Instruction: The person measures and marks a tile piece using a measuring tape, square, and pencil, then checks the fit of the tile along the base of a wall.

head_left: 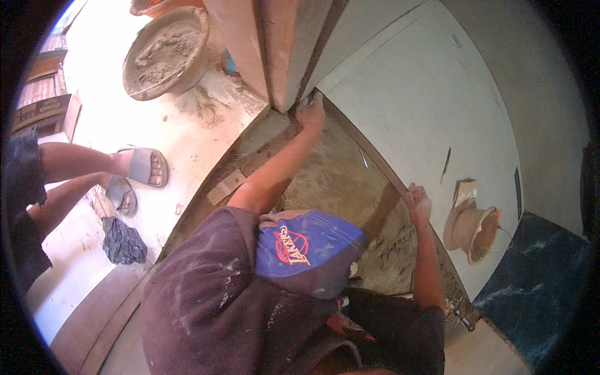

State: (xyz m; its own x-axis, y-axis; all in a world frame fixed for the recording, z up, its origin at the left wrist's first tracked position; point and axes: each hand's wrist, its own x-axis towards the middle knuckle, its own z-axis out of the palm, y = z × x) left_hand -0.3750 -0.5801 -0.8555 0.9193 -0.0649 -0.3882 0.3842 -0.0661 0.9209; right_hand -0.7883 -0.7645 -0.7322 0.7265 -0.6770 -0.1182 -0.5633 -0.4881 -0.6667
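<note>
The wearer's hands are out of view, so the state of their fingers cannot be told. A co-worker in a blue cap leans over a sandy bed; their left hand is by the post, right hand at the edge of the pale slab right of the bed. Both hands' fingers curl inward, their hold unclear. A spool rests on the slab.

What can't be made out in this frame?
All in the head view:
The wearer's own hands: out of frame.
Sandalled person: upper body cut off by the left rim.
Orange container: cut off by the upper edge.
Black bag: its plastic hides any contents.
Thin dark object: too small to identify.
</note>
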